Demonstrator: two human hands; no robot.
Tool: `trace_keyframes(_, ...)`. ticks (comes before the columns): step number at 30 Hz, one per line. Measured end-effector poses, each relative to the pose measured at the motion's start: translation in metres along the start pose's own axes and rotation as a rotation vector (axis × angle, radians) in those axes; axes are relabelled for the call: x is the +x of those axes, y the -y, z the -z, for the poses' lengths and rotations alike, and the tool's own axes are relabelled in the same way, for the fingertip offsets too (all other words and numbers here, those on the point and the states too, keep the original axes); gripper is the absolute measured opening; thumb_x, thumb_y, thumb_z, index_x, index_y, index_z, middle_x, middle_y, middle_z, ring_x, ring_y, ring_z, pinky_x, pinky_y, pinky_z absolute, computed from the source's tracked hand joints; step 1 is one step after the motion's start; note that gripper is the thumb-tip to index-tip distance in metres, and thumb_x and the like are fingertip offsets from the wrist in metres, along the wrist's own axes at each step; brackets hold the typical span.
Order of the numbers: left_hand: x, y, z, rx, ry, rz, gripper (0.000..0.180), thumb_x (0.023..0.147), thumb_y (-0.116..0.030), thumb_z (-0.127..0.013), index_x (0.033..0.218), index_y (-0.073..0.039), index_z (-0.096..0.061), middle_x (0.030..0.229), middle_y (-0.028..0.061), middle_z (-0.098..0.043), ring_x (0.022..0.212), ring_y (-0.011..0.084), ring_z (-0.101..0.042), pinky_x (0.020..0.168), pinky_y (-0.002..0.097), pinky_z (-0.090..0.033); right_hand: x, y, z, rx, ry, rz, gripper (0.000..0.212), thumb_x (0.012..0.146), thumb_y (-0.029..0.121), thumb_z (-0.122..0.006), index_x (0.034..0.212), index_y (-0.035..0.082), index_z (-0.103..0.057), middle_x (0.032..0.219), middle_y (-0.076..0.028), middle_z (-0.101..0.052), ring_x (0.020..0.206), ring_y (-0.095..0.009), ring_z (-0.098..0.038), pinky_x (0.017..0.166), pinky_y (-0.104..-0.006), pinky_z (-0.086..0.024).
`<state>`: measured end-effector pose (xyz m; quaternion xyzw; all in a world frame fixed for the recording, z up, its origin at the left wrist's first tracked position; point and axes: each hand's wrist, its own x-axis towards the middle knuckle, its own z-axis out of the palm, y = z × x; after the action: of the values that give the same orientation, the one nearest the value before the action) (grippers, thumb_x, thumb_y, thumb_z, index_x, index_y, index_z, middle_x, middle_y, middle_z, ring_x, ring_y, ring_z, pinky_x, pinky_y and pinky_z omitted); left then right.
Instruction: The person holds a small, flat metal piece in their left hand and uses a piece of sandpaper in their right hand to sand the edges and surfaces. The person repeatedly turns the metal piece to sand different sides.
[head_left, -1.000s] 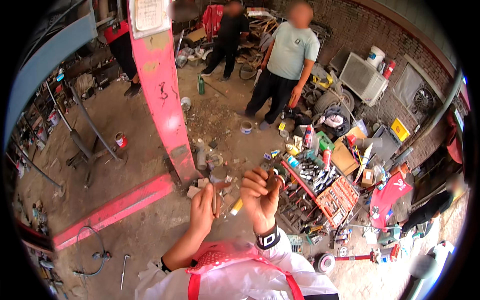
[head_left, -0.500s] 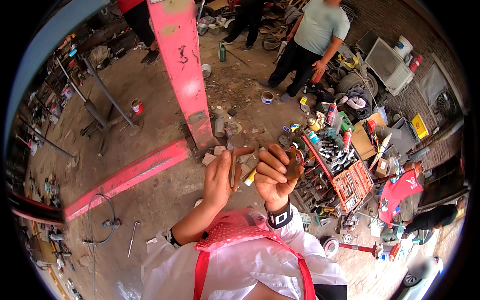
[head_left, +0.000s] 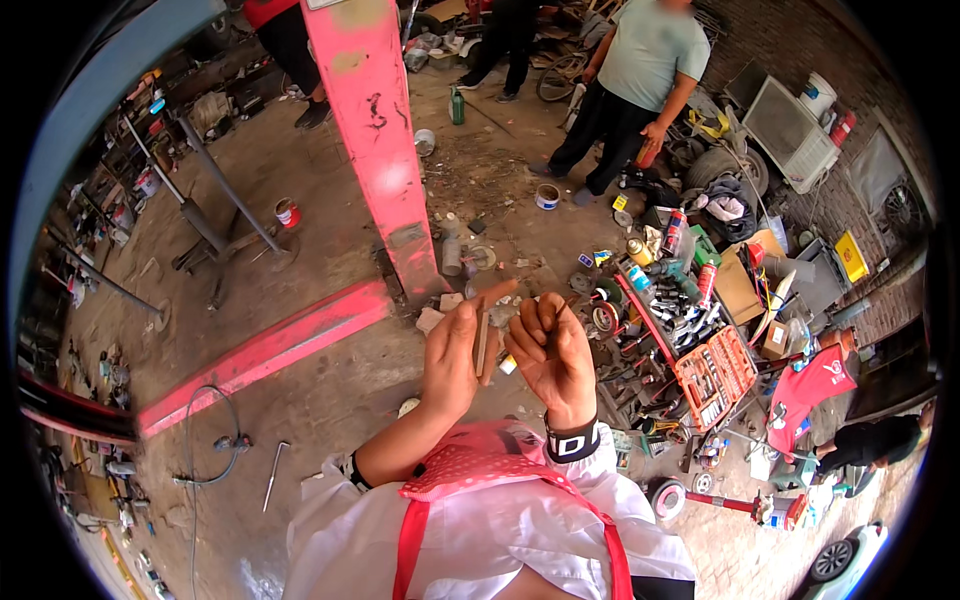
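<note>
My left hand point(head_left: 455, 352) is closed around a flat, brownish plate point(head_left: 481, 342), seen nearly edge-on between thumb and fingers. Close beside it on the right, my right hand point(head_left: 556, 360) has its fingers curled in and the thumb raised. A thin dark piece point(head_left: 566, 307) shows edge-on at its thumb and fingertips; its kind cannot be made out. The two hands are apart, held up in front of my chest over the floor.
A pink lift post point(head_left: 375, 150) and its floor beam point(head_left: 265, 355) stand ahead and left. To the right are an orange socket set point(head_left: 715, 378) and a crowded pile of tools. A person in a light shirt point(head_left: 655, 55) stands beyond. A cable point(head_left: 238, 425) lies at left.
My right hand has turned, so the dark piece, earlier seen broadside, now shows only its edge. The left hand still grips the plate. The whole view has shifted slightly.
</note>
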<state>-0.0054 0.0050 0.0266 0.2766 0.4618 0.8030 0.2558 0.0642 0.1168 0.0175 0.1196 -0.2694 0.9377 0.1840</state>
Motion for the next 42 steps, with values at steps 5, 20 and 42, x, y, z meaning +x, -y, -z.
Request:
trace_keyframes(5, 0.000, 0.001, -0.001, 0.036, 0.000, 0.034, 0.053, 0.102, -0.038, -0.028, 0.125, 0.004, -0.051, 0.048, -0.0071, -0.039, 0.039, 0.0018, -0.031, 0.040, 0.0184, -0.024, -0.003, -0.002, -0.003, -0.397, -0.180, 0.024, 0.030, 0.085, 0.027, -0.066, 0.089, 0.008, -0.043, 0.079, 0.000, -0.038, 0.066, -0.009, -0.035, 0.058, -0.0212, -0.029)
trace_keyframes(20, -0.003, -0.018, -0.010, 0.066, 0.078, -0.033, 0.042, 0.102, -0.024, -0.032, 0.119, 0.008, -0.053, 0.058, -0.0006, -0.049, 0.038, 0.0044, -0.033, 0.037, 0.0200, -0.023, 0.000, -0.013, 0.005, 0.219, -0.036, -0.017, 0.038, 0.084, 0.033, -0.066, 0.076, 0.012, -0.036, 0.071, 0.004, -0.030, 0.067, -0.010, -0.032, 0.063, -0.0234, -0.029)
trace_keyframes(42, -0.029, -0.017, 0.011, 0.121, 0.089, 0.002, 0.039, 0.102, -0.024, -0.035, 0.127, 0.000, -0.051, 0.062, -0.0063, -0.046, 0.043, -0.0003, -0.033, 0.040, 0.0177, -0.025, -0.018, -0.023, -0.034, -0.802, -0.153, 0.048, 0.016, 0.086, 0.003, -0.059, 0.088, 0.003, -0.043, 0.086, -0.004, -0.053, 0.071, -0.007, -0.053, 0.062, -0.0206, -0.046)
